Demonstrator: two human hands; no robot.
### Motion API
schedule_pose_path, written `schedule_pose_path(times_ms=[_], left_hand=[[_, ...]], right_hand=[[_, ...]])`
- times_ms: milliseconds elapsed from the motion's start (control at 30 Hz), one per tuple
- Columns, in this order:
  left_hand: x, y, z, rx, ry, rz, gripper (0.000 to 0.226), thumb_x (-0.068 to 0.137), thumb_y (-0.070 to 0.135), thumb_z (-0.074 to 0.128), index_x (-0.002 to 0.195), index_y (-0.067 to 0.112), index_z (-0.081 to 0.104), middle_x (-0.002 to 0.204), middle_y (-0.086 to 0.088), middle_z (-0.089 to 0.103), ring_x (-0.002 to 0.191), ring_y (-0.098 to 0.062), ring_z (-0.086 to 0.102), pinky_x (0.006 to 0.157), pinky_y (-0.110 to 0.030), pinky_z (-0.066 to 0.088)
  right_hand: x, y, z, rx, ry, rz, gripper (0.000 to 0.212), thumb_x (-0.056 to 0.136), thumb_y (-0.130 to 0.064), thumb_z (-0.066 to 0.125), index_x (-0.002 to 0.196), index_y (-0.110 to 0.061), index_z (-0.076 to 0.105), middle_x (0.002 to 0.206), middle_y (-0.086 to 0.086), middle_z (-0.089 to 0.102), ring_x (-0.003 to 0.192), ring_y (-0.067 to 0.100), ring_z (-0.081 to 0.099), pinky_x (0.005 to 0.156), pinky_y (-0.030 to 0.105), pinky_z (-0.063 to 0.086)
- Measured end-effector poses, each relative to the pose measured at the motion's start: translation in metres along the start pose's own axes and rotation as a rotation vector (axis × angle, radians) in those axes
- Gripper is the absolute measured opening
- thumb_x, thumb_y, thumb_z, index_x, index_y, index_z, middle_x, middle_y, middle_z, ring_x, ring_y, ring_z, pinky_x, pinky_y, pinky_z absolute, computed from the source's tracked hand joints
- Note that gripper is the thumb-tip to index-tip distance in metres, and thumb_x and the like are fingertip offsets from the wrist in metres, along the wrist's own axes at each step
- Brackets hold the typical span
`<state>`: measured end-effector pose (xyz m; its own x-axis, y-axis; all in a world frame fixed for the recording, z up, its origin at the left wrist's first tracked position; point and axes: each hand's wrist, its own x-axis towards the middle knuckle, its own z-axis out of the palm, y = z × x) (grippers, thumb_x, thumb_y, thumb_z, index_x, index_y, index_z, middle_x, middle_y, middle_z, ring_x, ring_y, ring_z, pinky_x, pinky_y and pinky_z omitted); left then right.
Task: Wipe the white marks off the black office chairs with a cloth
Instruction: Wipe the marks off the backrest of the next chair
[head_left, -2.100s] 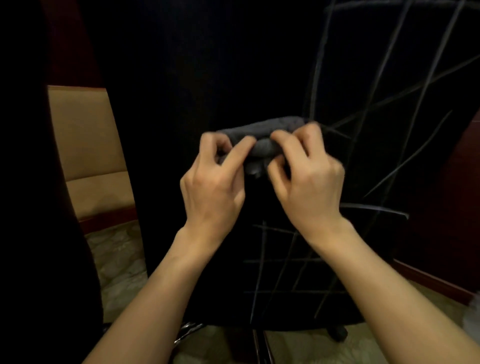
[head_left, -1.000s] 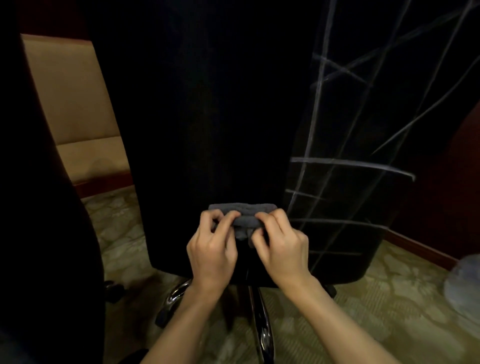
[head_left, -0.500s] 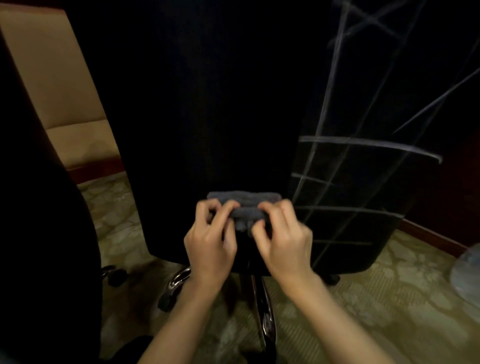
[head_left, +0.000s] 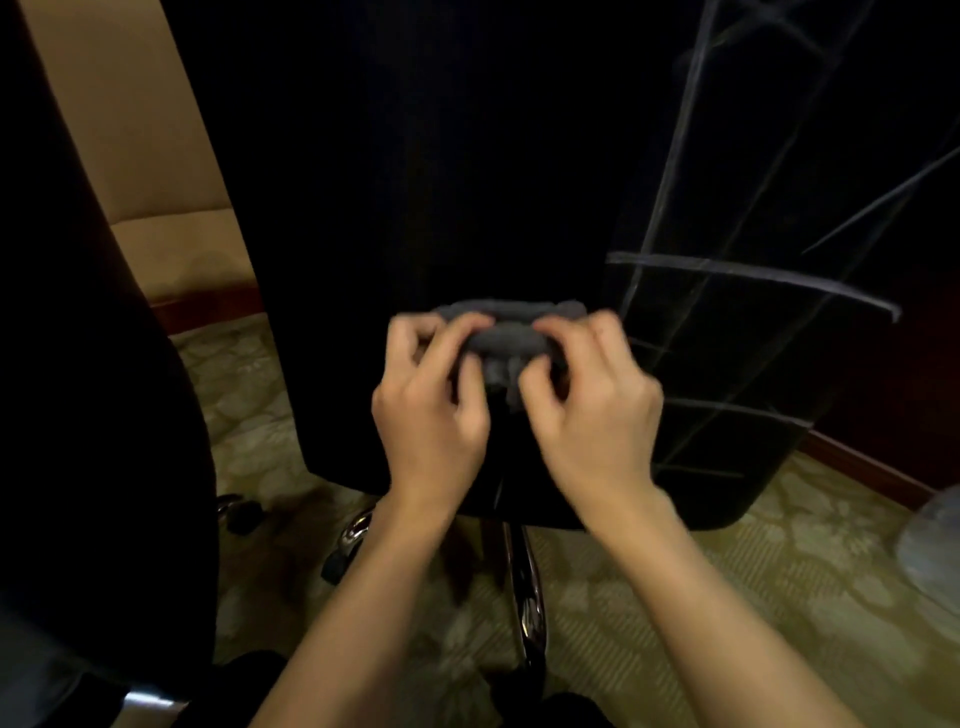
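Note:
A black office chair fills the middle of the view, its backrest facing me. White chalk-like marks cross its right half in long lines; the left half looks plain black. A folded grey cloth is pressed against the lower backrest. My left hand grips the cloth's left end and my right hand grips its right end, fingers curled over it. Both hands are slightly blurred.
A second black chair stands close at the left edge. Chrome chair legs and castors sit below on patterned green carpet. A tan wall panel is behind at left, a pale object at the right edge.
Both hands carried the cloth down the backrest from its middle to near the bottom edge, and have since shifted slightly up again. The view has tilted down toward the floor.

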<state>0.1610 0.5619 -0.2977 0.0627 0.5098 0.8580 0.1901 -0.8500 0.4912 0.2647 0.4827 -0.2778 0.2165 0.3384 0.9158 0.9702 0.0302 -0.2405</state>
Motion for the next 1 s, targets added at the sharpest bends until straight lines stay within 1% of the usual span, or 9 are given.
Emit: schedule_pose_path(times_ms=[100, 200, 300, 400, 600, 733, 800, 900, 1000], left_hand=[[-0.003, -0.006, 0.008, 0.039, -0.032, -0.005, 0.03, 0.092, 0.014, 0.053, 0.118, 0.014, 0.069, 0.106, -0.008, 0.053, 0.087, -0.014, 0.058, 0.061, -0.041, 0.056], [-0.055, -0.035, 0.009, 0.111, -0.104, -0.018, 0.03, 0.092, 0.017, 0.052, 0.12, 0.021, 0.063, 0.109, -0.009, 0.054, 0.092, -0.016, 0.059, 0.067, -0.041, 0.056], [-0.095, -0.057, 0.011, 0.145, -0.139, -0.072, 0.028, 0.093, 0.017, 0.053, 0.118, 0.022, 0.062, 0.11, -0.004, 0.052, 0.092, -0.011, 0.058, 0.066, -0.033, 0.055], [-0.113, -0.069, 0.01, 0.209, -0.17, -0.074, 0.026, 0.094, 0.019, 0.051, 0.119, 0.024, 0.058, 0.111, 0.0, 0.049, 0.087, -0.012, 0.058, 0.061, -0.026, 0.049], [-0.152, -0.088, -0.002, 0.302, -0.32, -0.181, 0.028, 0.093, 0.025, 0.047, 0.12, 0.028, 0.054, 0.112, 0.0, 0.052, 0.084, -0.022, 0.064, 0.057, -0.035, 0.054], [-0.162, -0.079, -0.011, 0.345, -0.392, -0.248, 0.029, 0.092, 0.028, 0.045, 0.115, 0.023, 0.063, 0.108, 0.0, 0.054, 0.083, -0.025, 0.067, 0.058, -0.033, 0.053], [-0.147, -0.064, -0.013, 0.297, -0.338, -0.212, 0.028, 0.092, 0.027, 0.046, 0.116, 0.024, 0.061, 0.109, -0.001, 0.053, 0.086, -0.023, 0.065, 0.061, -0.034, 0.053], [-0.1, -0.038, -0.003, 0.173, -0.168, -0.146, 0.028, 0.091, 0.018, 0.049, 0.116, 0.022, 0.06, 0.108, -0.008, 0.053, 0.092, -0.018, 0.058, 0.071, -0.031, 0.048], [-0.075, -0.033, 0.013, 0.137, -0.087, -0.149, 0.028, 0.09, 0.013, 0.051, 0.114, 0.015, 0.066, 0.106, -0.009, 0.054, 0.088, -0.014, 0.057, 0.069, -0.03, 0.049]], right_hand=[[-0.006, 0.008, 0.007, -0.022, -0.023, -0.015, 0.023, 0.086, -0.013, 0.062, 0.106, -0.003, 0.068, 0.098, 0.013, 0.063, 0.067, 0.028, 0.066, 0.05, 0.035, 0.052], [-0.056, 0.025, 0.025, -0.039, -0.099, -0.024, 0.021, 0.088, -0.015, 0.061, 0.104, -0.005, 0.068, 0.096, 0.01, 0.062, 0.062, 0.026, 0.065, 0.049, 0.033, 0.051], [-0.102, 0.034, 0.044, -0.024, -0.145, 0.015, 0.016, 0.089, -0.015, 0.059, 0.102, -0.008, 0.065, 0.093, 0.008, 0.062, 0.057, 0.022, 0.062, 0.048, 0.03, 0.05], [-0.129, 0.034, 0.058, 0.022, -0.159, 0.071, 0.013, 0.091, -0.014, 0.058, 0.103, -0.009, 0.06, 0.092, 0.008, 0.062, 0.057, 0.019, 0.061, 0.045, 0.029, 0.051], [-0.168, 0.031, 0.067, -0.037, -0.326, 0.108, 0.02, 0.09, -0.02, 0.054, 0.098, -0.007, 0.067, 0.092, 0.006, 0.061, 0.053, 0.018, 0.06, 0.044, 0.028, 0.048], [-0.175, 0.024, 0.057, -0.053, -0.439, 0.152, 0.023, 0.088, -0.024, 0.052, 0.097, -0.009, 0.066, 0.094, 0.004, 0.059, 0.05, 0.02, 0.06, 0.04, 0.029, 0.047], [-0.155, 0.021, 0.043, -0.038, -0.384, 0.123, 0.024, 0.088, -0.025, 0.052, 0.098, -0.009, 0.067, 0.095, 0.005, 0.06, 0.052, 0.024, 0.061, 0.041, 0.032, 0.049], [-0.098, 0.015, 0.024, -0.025, -0.202, 0.054, 0.021, 0.088, -0.02, 0.058, 0.1, -0.008, 0.069, 0.094, 0.009, 0.063, 0.06, 0.024, 0.062, 0.047, 0.033, 0.049], [-0.069, 0.019, 0.025, -0.054, -0.167, 0.029, 0.018, 0.086, -0.015, 0.062, 0.1, -0.006, 0.068, 0.095, 0.009, 0.062, 0.058, 0.023, 0.061, 0.046, 0.031, 0.046]])
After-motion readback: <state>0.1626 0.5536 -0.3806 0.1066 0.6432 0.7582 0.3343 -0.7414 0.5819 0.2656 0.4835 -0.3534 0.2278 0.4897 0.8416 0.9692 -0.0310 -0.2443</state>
